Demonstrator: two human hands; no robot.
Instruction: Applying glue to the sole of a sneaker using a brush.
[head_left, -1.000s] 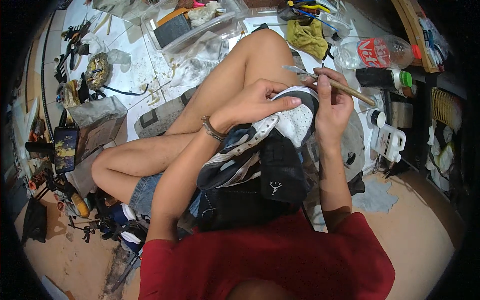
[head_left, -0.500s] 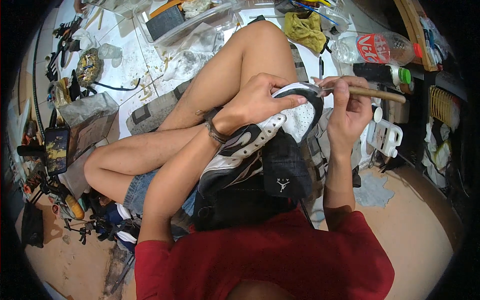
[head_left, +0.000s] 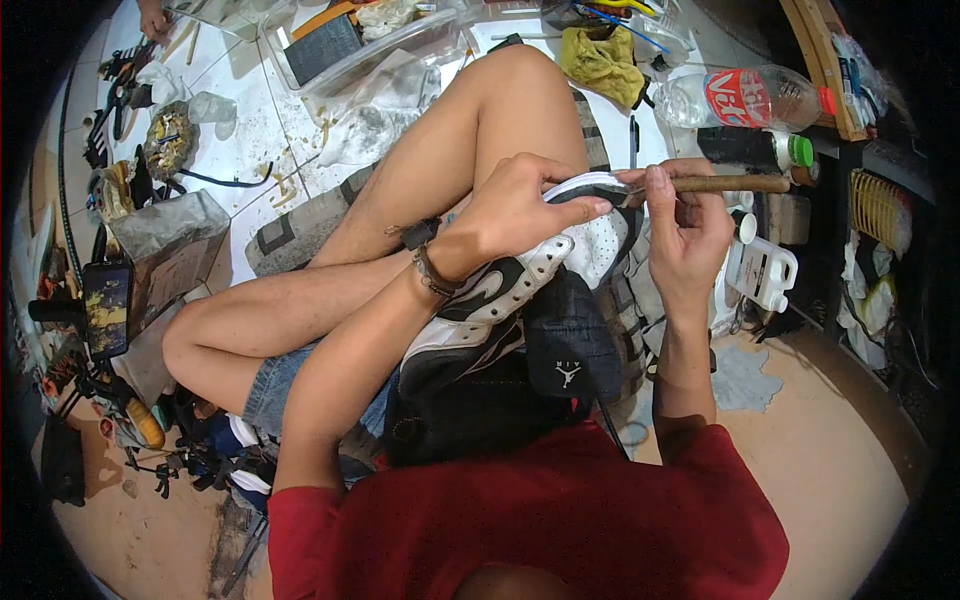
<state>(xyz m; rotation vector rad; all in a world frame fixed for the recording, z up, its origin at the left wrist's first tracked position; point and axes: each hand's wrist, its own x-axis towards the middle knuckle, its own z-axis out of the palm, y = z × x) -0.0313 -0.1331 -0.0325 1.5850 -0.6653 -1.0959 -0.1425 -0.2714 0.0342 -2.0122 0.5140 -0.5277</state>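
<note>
A white and black sneaker (head_left: 545, 262) lies across my lap, its toe pointing away to the right and its black tongue (head_left: 572, 345) folded out. My left hand (head_left: 525, 205) is closed around the toe end, the thumb pressing on the upper beside the sole edge. My right hand (head_left: 690, 220) grips a tool with a long brown wooden handle (head_left: 735, 184) in its fingers. The tool's working end meets the toe's edge; my fingers mostly hide its tip there, so its exact kind is unclear.
A clear plastic bottle (head_left: 745, 97) with a red label lies at the right, near a white jug (head_left: 762, 275). A yellow cloth (head_left: 603, 65) and a clear plastic bin (head_left: 375, 50) lie ahead. At left stand a phone (head_left: 107, 310) and a box (head_left: 170, 235). Another person's hand (head_left: 152, 20) shows far left.
My right hand and the tool have shifted slightly left toward the toe, and the handle lies more level. My left hand keeps its hold. The other person's hand shows more.
</note>
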